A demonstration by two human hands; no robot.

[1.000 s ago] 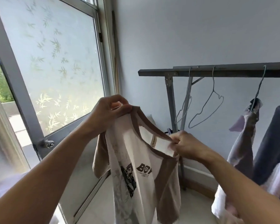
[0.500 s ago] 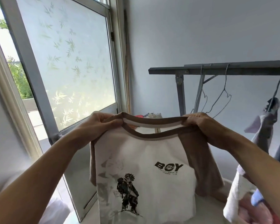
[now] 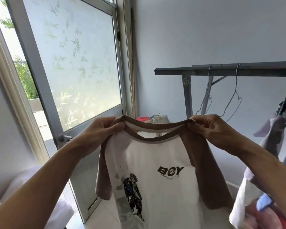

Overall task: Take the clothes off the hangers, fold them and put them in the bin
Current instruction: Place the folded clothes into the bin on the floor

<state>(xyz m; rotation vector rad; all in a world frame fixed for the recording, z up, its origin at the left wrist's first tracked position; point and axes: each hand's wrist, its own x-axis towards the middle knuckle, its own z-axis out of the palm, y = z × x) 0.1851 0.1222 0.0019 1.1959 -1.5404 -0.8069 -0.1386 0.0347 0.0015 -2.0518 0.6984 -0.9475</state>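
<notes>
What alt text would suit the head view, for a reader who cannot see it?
A person's left hand and right hand hold up a white T-shirt with brown sleeves by its shoulders, front print facing the camera. Behind, a grey metal rack carries empty wire hangers and, at the right, more clothes; a frosted glass door stands at the left.

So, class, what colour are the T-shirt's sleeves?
Brown sleeves on a white T-shirt, head view.
</notes>
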